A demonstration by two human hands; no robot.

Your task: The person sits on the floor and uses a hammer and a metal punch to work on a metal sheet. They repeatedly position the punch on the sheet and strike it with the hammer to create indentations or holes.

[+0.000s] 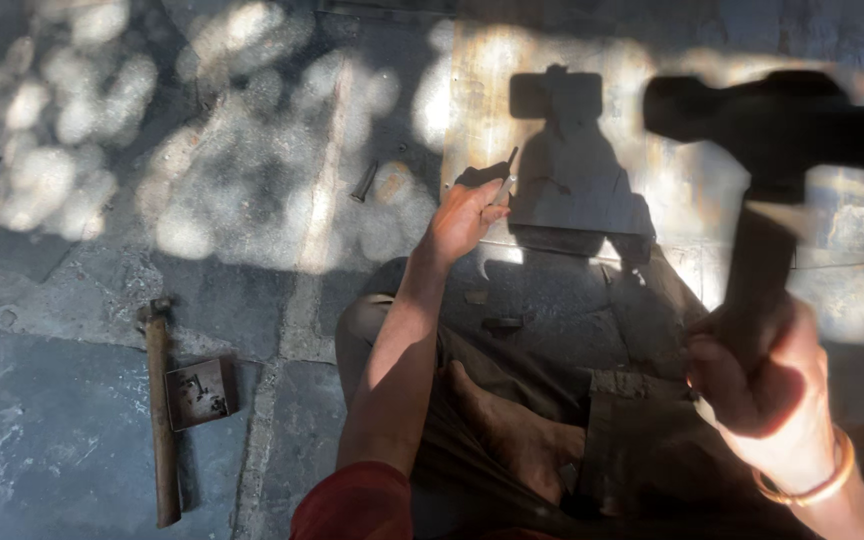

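My right hand (757,385) grips the wooden handle of a hammer (777,120), raised high and blurred, its dark head near the top right. My left hand (464,218) reaches forward and pinches a small thin metal piece (505,182) against the edge of a dark anvil block (577,190) standing on a sunlit metal plate (482,100). I sit cross-legged on the stone floor, a bare foot (512,435) showing between my arms.
A second hammer with a long rusty handle (159,415) lies on the floor at the left, beside a small square metal tray (200,392). A short bolt-like piece (363,182) lies left of the plate. Dappled shade covers the stone slabs.
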